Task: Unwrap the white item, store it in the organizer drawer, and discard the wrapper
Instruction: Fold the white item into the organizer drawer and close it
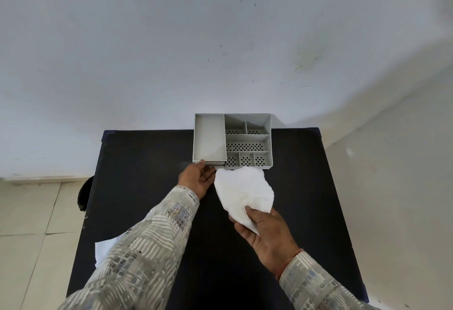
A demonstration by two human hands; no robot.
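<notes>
Nearest the camera, two patterned grey sleeves (137, 248) are reaching forward over a black table (152, 162). A white sheet (103, 248), perhaps the wrapper, is lying on the table's near left part, half hidden under the left sleeve.

The right hand (267, 233) is holding the white item (244, 190) above the table's middle, thumb on top and fingers below, pinching its near corner. The item is looking soft and crumpled, and its far edge is hanging just in front of the organizer.

The left hand (197, 178) is stretching further out, palm turned inward, fingers together and lightly curled, with the fingertips touching the drawer (208, 163) at the organizer's lower left front. The drawer is showing only as a thin sliver there; whether the fingers are gripping it cannot be told.

The grey organizer (232, 140) is sitting at the table's far edge, with one long solid compartment at left and several perforated ones at right.

Beyond, a scuffed white wall (220, 40) is filling the view. Pale floor tiles (29, 211) are showing at left, and a dark object (83, 197) is sitting beside the table's left edge.
</notes>
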